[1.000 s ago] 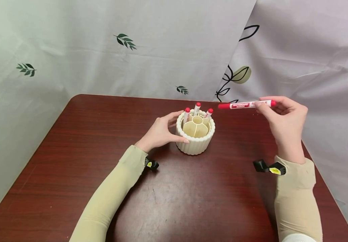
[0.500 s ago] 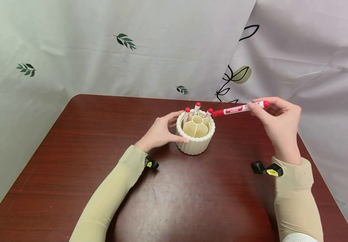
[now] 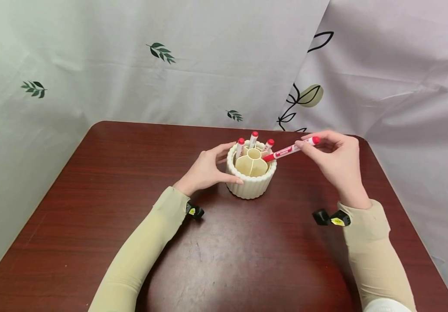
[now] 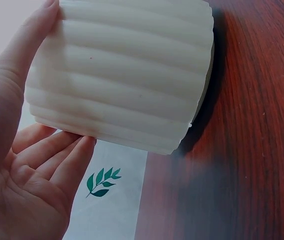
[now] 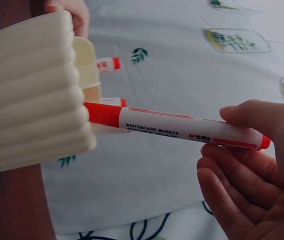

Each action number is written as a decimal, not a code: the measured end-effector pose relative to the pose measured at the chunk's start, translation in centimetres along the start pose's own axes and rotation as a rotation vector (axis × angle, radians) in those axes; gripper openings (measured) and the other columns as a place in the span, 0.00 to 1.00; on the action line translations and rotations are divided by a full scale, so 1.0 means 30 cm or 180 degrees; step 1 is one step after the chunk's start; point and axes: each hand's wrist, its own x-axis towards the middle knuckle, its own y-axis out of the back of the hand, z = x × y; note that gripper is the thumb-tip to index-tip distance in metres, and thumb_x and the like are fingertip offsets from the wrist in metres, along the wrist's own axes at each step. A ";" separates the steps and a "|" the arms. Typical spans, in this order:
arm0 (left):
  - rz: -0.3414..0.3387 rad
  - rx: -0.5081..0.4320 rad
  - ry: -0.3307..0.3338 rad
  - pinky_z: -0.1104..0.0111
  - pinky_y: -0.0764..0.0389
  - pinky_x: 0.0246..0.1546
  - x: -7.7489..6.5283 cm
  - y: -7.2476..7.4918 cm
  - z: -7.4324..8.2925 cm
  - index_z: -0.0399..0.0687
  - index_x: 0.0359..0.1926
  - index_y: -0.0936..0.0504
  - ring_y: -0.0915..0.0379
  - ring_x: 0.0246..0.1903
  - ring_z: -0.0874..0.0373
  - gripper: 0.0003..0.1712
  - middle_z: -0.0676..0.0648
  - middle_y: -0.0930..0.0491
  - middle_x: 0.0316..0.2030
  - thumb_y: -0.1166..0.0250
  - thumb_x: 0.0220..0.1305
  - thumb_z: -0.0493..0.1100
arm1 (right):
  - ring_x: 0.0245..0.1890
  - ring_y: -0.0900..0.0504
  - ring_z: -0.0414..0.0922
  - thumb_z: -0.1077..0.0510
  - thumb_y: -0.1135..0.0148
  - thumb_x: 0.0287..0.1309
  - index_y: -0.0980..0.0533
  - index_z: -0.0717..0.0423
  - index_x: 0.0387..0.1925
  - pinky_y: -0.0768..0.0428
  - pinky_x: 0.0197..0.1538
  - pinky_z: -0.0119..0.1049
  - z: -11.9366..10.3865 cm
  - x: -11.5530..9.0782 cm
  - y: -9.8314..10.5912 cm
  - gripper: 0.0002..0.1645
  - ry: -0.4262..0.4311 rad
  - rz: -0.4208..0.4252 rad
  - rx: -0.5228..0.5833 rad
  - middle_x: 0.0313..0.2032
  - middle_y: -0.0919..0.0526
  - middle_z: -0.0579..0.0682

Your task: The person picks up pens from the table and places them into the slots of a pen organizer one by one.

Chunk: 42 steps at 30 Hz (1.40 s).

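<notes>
A cream ribbed pen holder [image 3: 250, 188] with petal-shaped compartments stands on the table. Three red-capped whiteboard markers [image 3: 253, 141] stand in its rear compartments. My left hand [image 3: 204, 171] grips the holder's left side, thumb at the front and fingers behind; in the left wrist view the thumb and fingers lie against the ribbed wall [image 4: 122, 70]. Between thumb and fingers, my right hand [image 3: 335, 160] pinches another red whiteboard marker [image 3: 288, 150] by its rear end. That marker slants down to the left, its red cap just over the holder's right rim, as the right wrist view [image 5: 103, 114] also shows.
The dark red-brown wooden table [image 3: 224, 260] reaches forward to a rounded far edge. Behind it hangs a pale curtain [image 3: 193, 78] printed with leaves. Black wrist cameras [image 3: 331, 217] sit at both cuffs.
My right hand has moved left and slightly down, bringing the marker from right of the holder to its rim, now tilted more steeply. The left hand and holder have stayed put.
</notes>
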 end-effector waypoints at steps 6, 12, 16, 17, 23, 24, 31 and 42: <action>0.0008 0.0000 -0.0009 0.69 0.24 0.59 -0.002 0.000 0.001 0.51 0.74 0.31 0.24 0.59 0.61 0.60 0.55 0.27 0.67 0.12 0.39 0.53 | 0.30 0.12 0.43 0.58 0.21 0.54 0.14 0.62 0.35 0.17 0.33 0.28 0.014 -0.006 -0.038 0.11 -0.0063 -0.0233 0.0026 0.36 0.11 0.50; -0.0007 -0.0026 -0.0053 0.68 0.25 0.60 -0.003 -0.005 -0.001 0.49 0.74 0.32 0.25 0.60 0.59 0.60 0.53 0.28 0.67 0.12 0.39 0.50 | 0.28 0.13 0.45 0.53 0.19 0.52 0.14 0.58 0.34 0.18 0.31 0.29 0.023 -0.005 -0.063 0.14 -0.0060 -0.0246 -0.0026 0.35 0.12 0.49; 0.0000 -0.0037 -0.0064 0.69 0.25 0.60 -0.002 -0.006 -0.004 0.50 0.74 0.32 0.25 0.60 0.59 0.60 0.54 0.28 0.67 0.12 0.39 0.51 | 0.27 0.14 0.45 0.52 0.18 0.51 0.14 0.57 0.33 0.18 0.31 0.29 0.026 -0.004 -0.073 0.15 -0.0062 -0.0228 -0.0048 0.34 0.12 0.49; 0.0002 -0.0040 -0.0063 0.69 0.25 0.59 -0.002 -0.006 -0.004 0.50 0.74 0.31 0.25 0.60 0.60 0.60 0.54 0.28 0.67 0.12 0.39 0.51 | 0.27 0.14 0.45 0.52 0.18 0.51 0.14 0.58 0.33 0.17 0.32 0.29 0.027 -0.003 -0.076 0.15 -0.0073 -0.0235 -0.0048 0.34 0.12 0.49; 0.0001 -0.0038 -0.0050 0.69 0.25 0.59 -0.003 -0.003 -0.007 0.50 0.74 0.31 0.25 0.60 0.61 0.60 0.54 0.27 0.67 0.12 0.39 0.52 | 0.28 0.13 0.42 0.55 0.19 0.51 0.15 0.60 0.34 0.16 0.34 0.30 0.026 0.002 -0.107 0.15 -0.0125 -0.0313 -0.0058 0.34 0.11 0.48; 0.0003 -0.0036 -0.0053 0.69 0.25 0.59 -0.003 -0.003 -0.008 0.50 0.74 0.31 0.25 0.60 0.61 0.60 0.55 0.27 0.67 0.12 0.39 0.52 | 0.28 0.13 0.42 0.56 0.19 0.51 0.15 0.61 0.34 0.16 0.34 0.30 0.012 0.001 -0.113 0.14 -0.0120 -0.0322 -0.0078 0.34 0.11 0.49; 0.0005 -0.0078 -0.0079 0.64 0.25 0.61 -0.003 -0.004 -0.003 0.49 0.74 0.32 0.25 0.61 0.57 0.60 0.51 0.28 0.68 0.12 0.39 0.48 | 0.27 0.15 0.46 0.57 0.19 0.51 0.15 0.60 0.31 0.17 0.33 0.28 -0.030 -0.015 -0.145 0.13 -0.0125 -0.0395 -0.0232 0.30 0.13 0.50; 0.0015 -0.0037 -0.0082 0.67 0.24 0.59 -0.003 -0.002 -0.001 0.50 0.74 0.31 0.24 0.59 0.59 0.60 0.54 0.27 0.67 0.12 0.39 0.52 | 0.24 0.16 0.44 0.48 0.17 0.48 0.15 0.53 0.31 0.17 0.30 0.31 0.081 -0.017 -0.174 0.16 0.0175 -0.0589 -0.0434 0.27 0.14 0.45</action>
